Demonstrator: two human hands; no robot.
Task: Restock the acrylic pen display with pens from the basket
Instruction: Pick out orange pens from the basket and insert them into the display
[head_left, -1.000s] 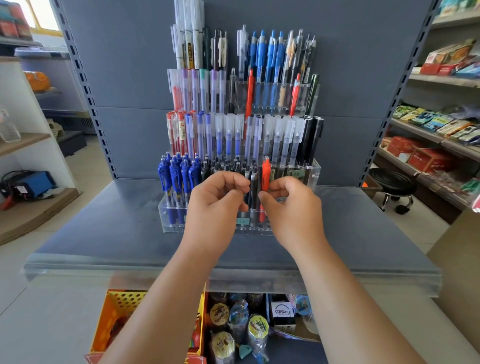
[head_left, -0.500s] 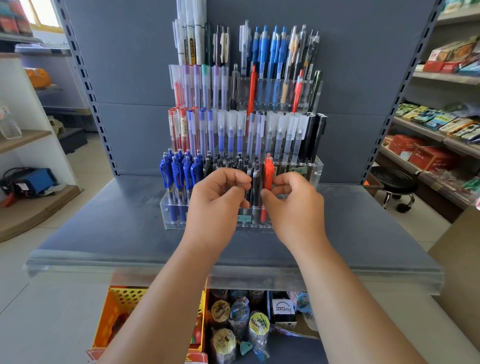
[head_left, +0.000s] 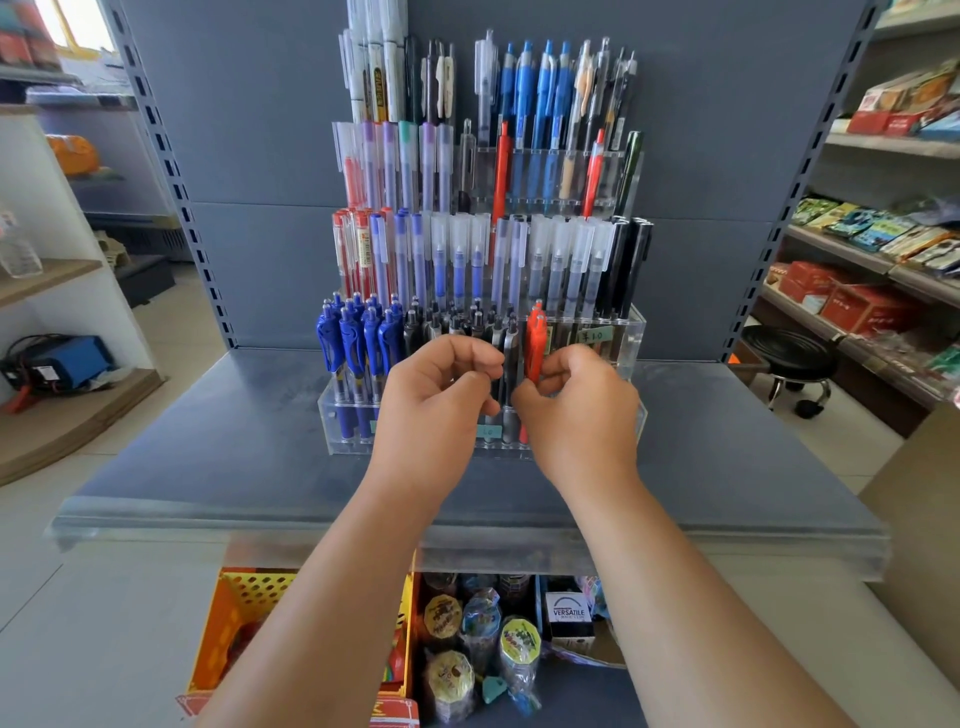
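Note:
A tiered acrylic pen display (head_left: 618, 340) stands on the grey shelf, full of blue, black, clear and red pens. My right hand (head_left: 579, 410) pinches a red pen (head_left: 535, 343) that stands upright in the front row's right part. Close to its left, my left hand (head_left: 436, 402) has its fingers curled around a black pen (head_left: 509, 358) in the same row. Blue-capped pens (head_left: 353, 343) fill the front row's left end. An orange basket (head_left: 244, 623) sits on the level below, at the lower left, partly hidden by my left forearm.
The grey shelf (head_left: 208, 467) has a clear plastic front lip. Below it sit packaged goods and a box labelled Versatile (head_left: 569, 616). A black stool (head_left: 789, 358) and shelves of boxed goods (head_left: 852, 306) stand at the right; a white shelf unit (head_left: 67, 322) stands at the left.
Both hands stayed at the front row. The red pen has sunk a little lower into the display, and my fingers have shifted slightly on the pens.

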